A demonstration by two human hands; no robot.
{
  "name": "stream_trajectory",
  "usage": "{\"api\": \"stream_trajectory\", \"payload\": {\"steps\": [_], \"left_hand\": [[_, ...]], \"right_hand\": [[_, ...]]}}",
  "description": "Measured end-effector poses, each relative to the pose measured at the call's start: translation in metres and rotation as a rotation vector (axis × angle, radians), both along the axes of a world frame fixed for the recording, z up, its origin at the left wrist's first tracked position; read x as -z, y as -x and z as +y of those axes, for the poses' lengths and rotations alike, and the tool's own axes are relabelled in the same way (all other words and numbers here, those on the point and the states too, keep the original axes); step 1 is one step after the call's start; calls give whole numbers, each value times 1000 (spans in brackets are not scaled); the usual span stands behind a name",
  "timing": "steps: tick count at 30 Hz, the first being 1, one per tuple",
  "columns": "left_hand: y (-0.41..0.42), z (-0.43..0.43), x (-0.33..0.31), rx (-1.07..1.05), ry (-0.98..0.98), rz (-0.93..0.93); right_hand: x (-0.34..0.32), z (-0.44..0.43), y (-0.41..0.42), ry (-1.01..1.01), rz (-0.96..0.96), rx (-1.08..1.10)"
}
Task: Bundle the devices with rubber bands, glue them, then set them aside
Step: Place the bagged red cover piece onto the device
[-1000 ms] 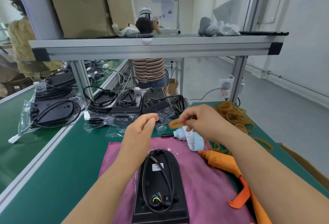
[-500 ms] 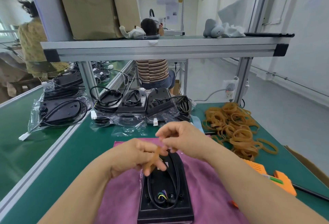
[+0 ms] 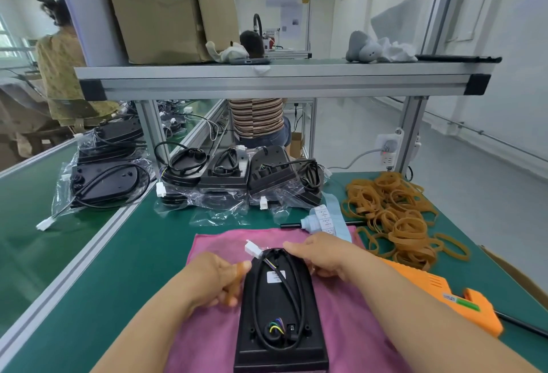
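Observation:
A black device with a looped black cable and a white connector lies on a pink cloth in front of me. My left hand pinches a tan rubber band at the device's left edge. My right hand grips the device's upper right end. To the right lie a pile of rubber bands and an orange glue gun. A white glue bottle lies beyond the cloth.
Several black devices in clear bags lie at the back of the green table, more on the conveyor at left. An aluminium shelf spans overhead. People sit beyond. A cardboard box edge is at right.
My hands have parted from in front of me to either side of the device's top. The rubber band is now in my left hand. My view has tilted down and closer.

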State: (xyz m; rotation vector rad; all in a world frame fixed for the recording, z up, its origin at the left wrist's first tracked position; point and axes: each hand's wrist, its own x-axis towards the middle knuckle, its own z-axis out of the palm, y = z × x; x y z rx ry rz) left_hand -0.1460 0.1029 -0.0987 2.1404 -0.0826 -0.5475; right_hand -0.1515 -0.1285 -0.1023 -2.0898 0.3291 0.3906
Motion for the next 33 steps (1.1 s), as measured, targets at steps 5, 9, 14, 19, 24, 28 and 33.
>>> {"api": "stream_trajectory", "payload": {"steps": [5,9,14,19,24,28,33], "left_hand": [[6,-1,-1,-23,118,-15],[14,4,-10,-85,246,-41],[12,18,-33,-24,334,-90],[9,33,-58,236,352,-140],[10,29,-66,339,429,-179],[14,21,-64,268,469,-282],[22,8,-69,413,318,-322]], "right_hand": [[-5,-2,7,-54,24,-30],[-17,0,14,-388,21,-99],[-40,6,27,-629,-44,-194],[-65,2,30,-667,-264,-203],[-69,7,31,-580,-348,-241],[-68,11,34,-484,-364,-281],[-73,11,37,-459,-374,-326]]}}
